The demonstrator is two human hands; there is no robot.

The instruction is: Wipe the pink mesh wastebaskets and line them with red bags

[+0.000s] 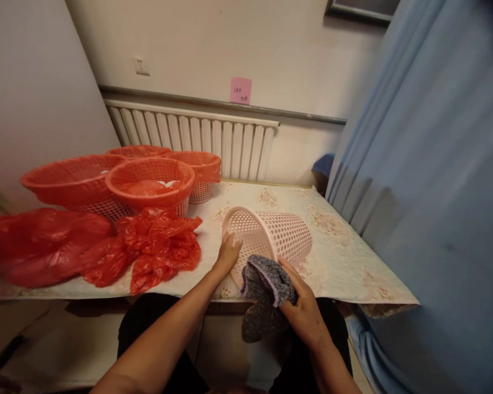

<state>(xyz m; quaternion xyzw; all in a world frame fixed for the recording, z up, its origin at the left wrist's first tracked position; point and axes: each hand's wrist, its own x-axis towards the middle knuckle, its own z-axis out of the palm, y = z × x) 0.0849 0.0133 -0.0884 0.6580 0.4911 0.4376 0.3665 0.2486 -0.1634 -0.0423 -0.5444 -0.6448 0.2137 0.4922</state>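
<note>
Left forearm [176,323]: bare, extended, entering from 7 o'clock, directed between 1 and 2. Left hand [229,256]: just off 6 o'clock, toward 7; fingertips upward, near 12; thumb apart. Right forearm [332,355]: bare, shorter in view, directed toward 11. Right hand [306,306]: at 5 o'clock, bent in a grip, fingers partly hidden.

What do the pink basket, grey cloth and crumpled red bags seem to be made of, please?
Pink basket: probably moulded plastic, smooth with little shine, judging by its even holes and rounded rim.
Grey cloth: apparently knitted or woven, matte, from its speckled surface and soft folds; the fibre cannot be told.
Crumpled red bags: likely thin plastic film, glossy, given their sharp creases and bright highlights.
</note>
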